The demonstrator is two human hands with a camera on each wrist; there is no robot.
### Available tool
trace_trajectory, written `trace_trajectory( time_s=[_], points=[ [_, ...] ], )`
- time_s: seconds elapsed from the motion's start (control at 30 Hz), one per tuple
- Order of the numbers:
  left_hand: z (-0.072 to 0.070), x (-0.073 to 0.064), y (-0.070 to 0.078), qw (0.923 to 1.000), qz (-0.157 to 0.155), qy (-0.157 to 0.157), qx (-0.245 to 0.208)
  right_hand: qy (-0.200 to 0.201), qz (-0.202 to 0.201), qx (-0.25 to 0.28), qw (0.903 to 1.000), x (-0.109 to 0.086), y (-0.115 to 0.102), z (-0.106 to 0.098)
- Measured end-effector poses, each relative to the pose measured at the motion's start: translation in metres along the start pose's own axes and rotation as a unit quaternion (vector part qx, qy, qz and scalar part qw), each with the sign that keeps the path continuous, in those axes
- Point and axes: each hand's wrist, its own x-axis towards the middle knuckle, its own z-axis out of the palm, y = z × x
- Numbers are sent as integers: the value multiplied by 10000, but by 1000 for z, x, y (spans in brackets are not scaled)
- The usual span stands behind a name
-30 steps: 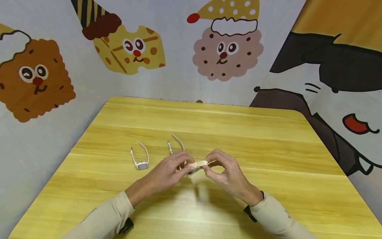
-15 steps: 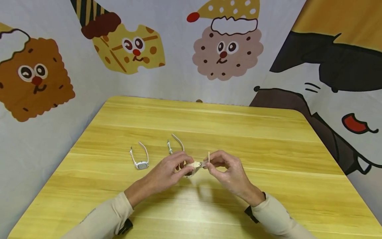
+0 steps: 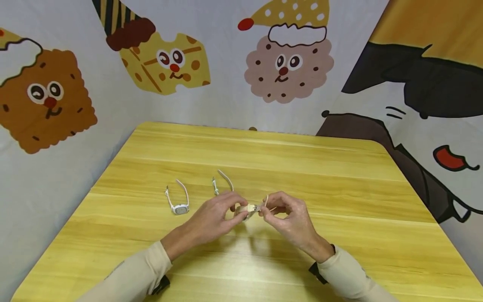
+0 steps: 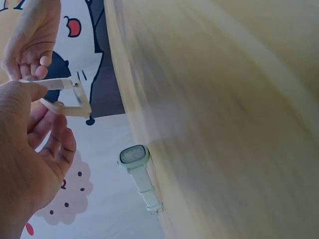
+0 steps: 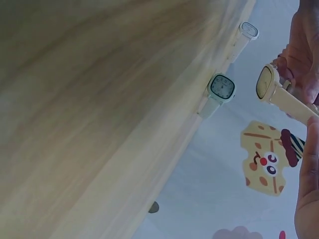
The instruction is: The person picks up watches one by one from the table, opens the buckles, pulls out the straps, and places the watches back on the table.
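Both hands hold a cream wristwatch (image 3: pixel 251 208) above the table. My left hand (image 3: pixel 220 213) pinches its strap with thumb and fingers. At the metal buckle, my right hand (image 3: pixel 289 214) pinches the strap, whose free end sticks up beside the fingertips. The right wrist view shows the square watch face (image 5: pixel 264 82) hanging at one end of the strap. Beyond the left hand lies a mint-green watch (image 4: pixel 133 155), partly hidden in the head view. A white watch (image 3: pixel 180 209) lies farther left with its strap unfastened.
The wooden table (image 3: pixel 339 180) stretches out around the hands. Behind it hangs a white cloth (image 3: pixel 222 105) printed with cartoon biscuits and cheese. A dark band (image 3: pixel 318 272) sits on the right sleeve, another on the left.
The strap's free end, earlier lying across toward the right fingers, came up and now stands slanted, baring the metal buckle. The left hand shifted slightly right.
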Motion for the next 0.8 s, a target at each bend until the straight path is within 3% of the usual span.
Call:
trace_trajectory(
  time_s=[0.13,0.33,0.57,0.8],
  points=[
    [2,4,4,9999,147,10,42,28,95,104,9999,-2,1,-1],
    [3,10,10,9978,537,20,-375,-6,151,241,9996,-3,2,-2],
    [9,13,11,9935,746,-70,-855,83,490,-302,9983,-3,5,-1],
    [12,13,10,9883,540,-27,-1426,-148,1113,-184,9935,0,3,-4]
  ],
)
